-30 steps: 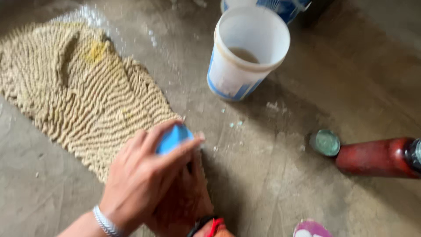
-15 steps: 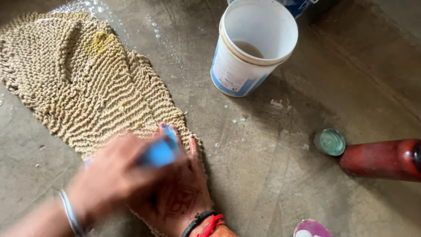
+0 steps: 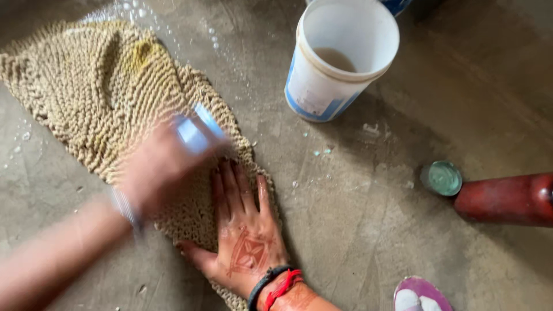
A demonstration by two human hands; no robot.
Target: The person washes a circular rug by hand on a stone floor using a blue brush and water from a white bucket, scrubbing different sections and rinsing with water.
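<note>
My right hand (image 3: 245, 239) lies flat on the near edge of the woven beige mat (image 3: 98, 98), palm down and fingers (image 3: 230, 184) spread open, holding nothing; the thumb points toward my left, and the back of the hand carries a reddish painted design. A black band and a red thread sit on that wrist.

My left hand (image 3: 164, 161) comes in from the left and is blurred with motion. It sits just beyond the tips of my right fingers, over the mat, and is closed around a small blue object (image 3: 199, 129); the blur keeps me from telling what kind of object it is. A thin bangle shows at that wrist.

The mat spreads away from both hands to the far left across the wet concrete floor (image 3: 357, 230), with a yellowish stain near its far edge and droplets around it.

Beyond my right hand and to the right stands a white plastic bucket (image 3: 340, 57) with blue on its side and a little murky liquid at the bottom. Further right of my right hand a dark red bottle (image 3: 504, 198) lies on its side, its round green end (image 3: 442, 177) turned toward me. Near my right wrist, at the bottom edge, part of a purple sandal (image 3: 420, 295) shows.
</note>
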